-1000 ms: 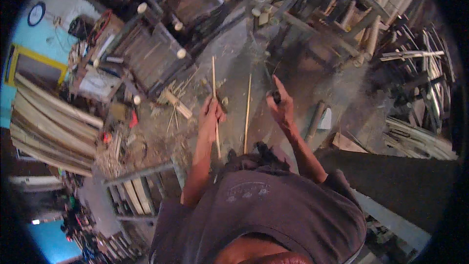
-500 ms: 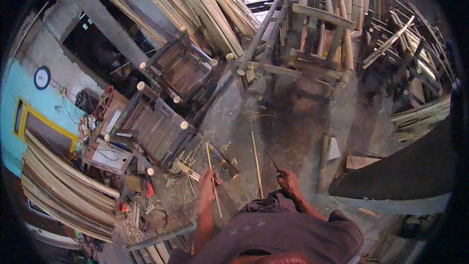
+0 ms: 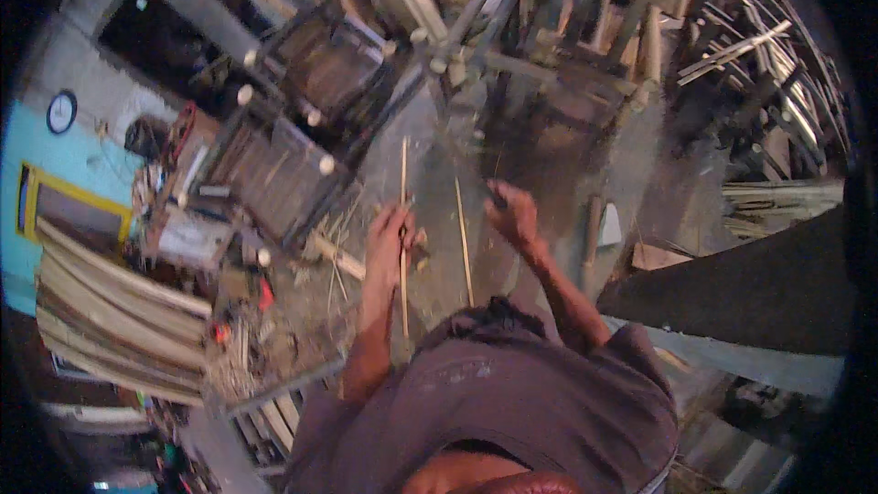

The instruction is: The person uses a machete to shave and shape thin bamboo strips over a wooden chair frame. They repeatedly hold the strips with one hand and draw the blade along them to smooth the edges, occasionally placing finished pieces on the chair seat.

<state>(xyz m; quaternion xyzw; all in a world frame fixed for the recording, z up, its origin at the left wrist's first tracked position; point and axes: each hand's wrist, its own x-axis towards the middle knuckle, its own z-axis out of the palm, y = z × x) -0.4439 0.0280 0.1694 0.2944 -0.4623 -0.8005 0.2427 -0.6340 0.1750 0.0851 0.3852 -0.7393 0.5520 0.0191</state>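
Note:
My left hand point(image 3: 391, 230) is closed around a thin pale bamboo strip point(image 3: 404, 297), held nearly upright in front of me. Raised on the other side, my right hand point(image 3: 514, 218) grips a dark, slim-bladed knife point(image 3: 471, 163). Its blade points up and left, smeared by motion. Between the hands a second narrow strip point(image 3: 464, 242) runs toward my lap, apart from both hands. Left of my left hand, a wider split bamboo piece point(image 3: 338, 258) lies on the floor among thin slivers.
Bamboo chairs point(image 3: 274, 169) stand ahead on the left, and a stacked bamboo frame point(image 3: 585, 64) ahead on the right. Long split bamboo point(image 3: 119, 297) is piled at the left. Scrap sticks point(image 3: 759, 64) heap at the far right. A dark curved panel point(image 3: 741, 297) juts in nearby.
Both hands have moved up and away from my body, the left with the strip and the right with the knife. My view has shifted, showing more of my shirt.

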